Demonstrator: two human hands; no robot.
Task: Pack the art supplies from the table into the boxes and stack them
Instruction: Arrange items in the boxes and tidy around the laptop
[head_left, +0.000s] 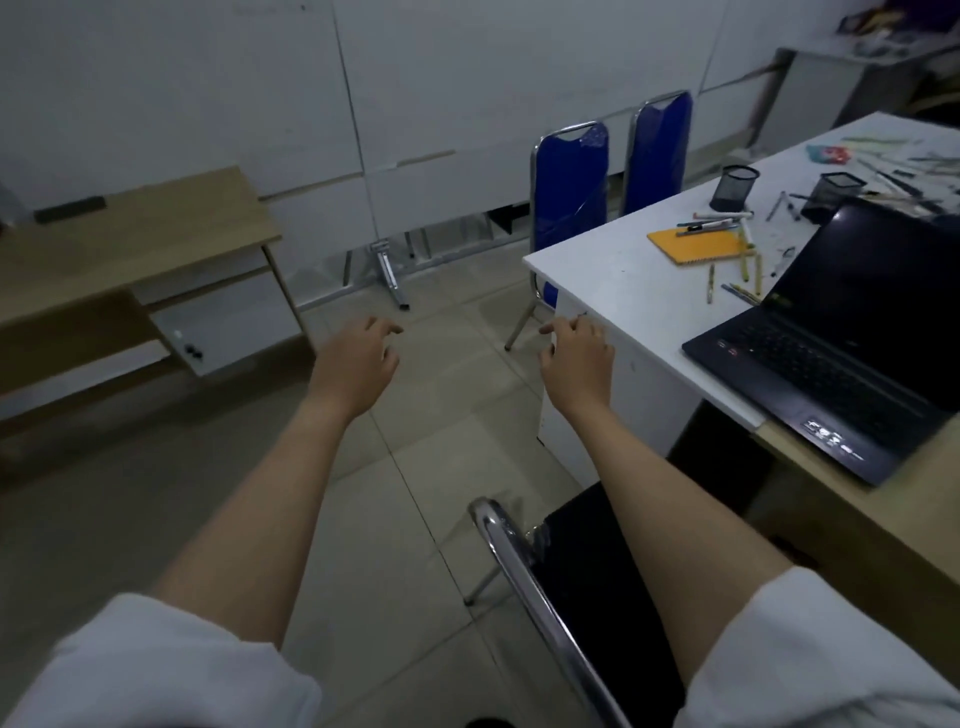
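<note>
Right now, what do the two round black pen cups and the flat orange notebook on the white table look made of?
The two black pen cups look like metal wire mesh: see-through walls, matte. The orange notebook looks like card or paper, matte; its binding is too small to tell.

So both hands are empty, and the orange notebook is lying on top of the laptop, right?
Not quite. In the head view both the left hand and the right hand are empty, but the orange notebook lies on the white table, beside the laptop, not on it.
</note>
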